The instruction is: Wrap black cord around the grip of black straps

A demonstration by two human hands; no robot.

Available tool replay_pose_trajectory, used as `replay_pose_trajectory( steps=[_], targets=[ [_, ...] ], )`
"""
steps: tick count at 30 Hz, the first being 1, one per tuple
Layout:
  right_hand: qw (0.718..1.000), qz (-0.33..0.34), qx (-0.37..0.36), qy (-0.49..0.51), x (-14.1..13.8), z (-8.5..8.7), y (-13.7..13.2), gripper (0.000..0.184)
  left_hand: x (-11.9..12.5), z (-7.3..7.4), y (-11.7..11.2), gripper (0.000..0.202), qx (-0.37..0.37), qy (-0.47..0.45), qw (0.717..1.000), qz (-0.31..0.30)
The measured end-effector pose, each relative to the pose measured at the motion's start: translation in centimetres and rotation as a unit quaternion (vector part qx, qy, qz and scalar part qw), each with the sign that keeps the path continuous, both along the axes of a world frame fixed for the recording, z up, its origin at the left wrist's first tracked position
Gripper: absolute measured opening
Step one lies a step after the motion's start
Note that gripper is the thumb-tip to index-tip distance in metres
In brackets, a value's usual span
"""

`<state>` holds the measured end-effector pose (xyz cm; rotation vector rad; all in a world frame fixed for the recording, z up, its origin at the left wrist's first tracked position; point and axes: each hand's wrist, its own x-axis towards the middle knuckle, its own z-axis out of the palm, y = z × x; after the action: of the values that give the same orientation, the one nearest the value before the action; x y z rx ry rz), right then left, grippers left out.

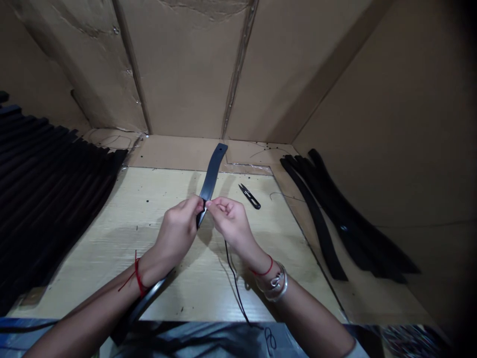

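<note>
My left hand [178, 232] is closed around a long black strap [210, 174] that rises away from me over a pale wooden board [122, 233]. The strap's lower end runs back under my left wrist. My right hand [230, 219] pinches at the strap's edge, right against my left fingertips. A thin black cord [233, 276] hangs from beneath my right hand and trails toward me. Small black thread snips [249, 196] lie on the board just beyond my right hand.
A stack of black straps [48, 189] fills the left side. Several more black straps [335, 214] lie on the cardboard at the right. Cardboard walls [186, 64] close in the back and right. Dark fabric [194, 340] lies along the near edge.
</note>
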<state>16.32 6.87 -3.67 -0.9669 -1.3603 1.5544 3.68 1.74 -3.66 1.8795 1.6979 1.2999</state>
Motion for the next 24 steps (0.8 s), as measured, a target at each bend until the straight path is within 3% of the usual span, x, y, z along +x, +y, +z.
replay_pose_trajectory(
  steps=[6,12,16,17,21,24],
  targets=[
    [1.0,0.002,-0.003,0.008,0.2,0.0,0.0,0.037,-0.4,-0.2,0.2,0.02,0.007,0.047,0.998,-0.03],
    [1.0,-0.016,0.004,0.016,0.7,0.8,0.0,0.033,-0.5,0.9,-0.4,0.01,-0.005,0.069,0.997,-0.037],
    [0.999,-0.038,0.003,0.017,0.6,0.9,0.1,0.03,0.3,0.9,-1.0,0.048,-0.028,0.14,0.99,0.008],
    [0.999,-0.039,-0.001,0.018,0.5,0.8,0.1,0.03,0.6,0.8,-1.1,0.049,-0.035,0.166,0.985,0.016],
    [0.999,-0.032,-0.022,0.033,0.2,0.4,-0.1,0.028,1.3,0.2,-1.1,0.023,-0.082,0.191,0.977,0.042],
    [0.998,-0.025,-0.035,0.053,0.0,0.2,-0.4,0.026,1.3,0.0,-1.0,0.019,-0.099,0.173,0.979,0.045]
  ],
)
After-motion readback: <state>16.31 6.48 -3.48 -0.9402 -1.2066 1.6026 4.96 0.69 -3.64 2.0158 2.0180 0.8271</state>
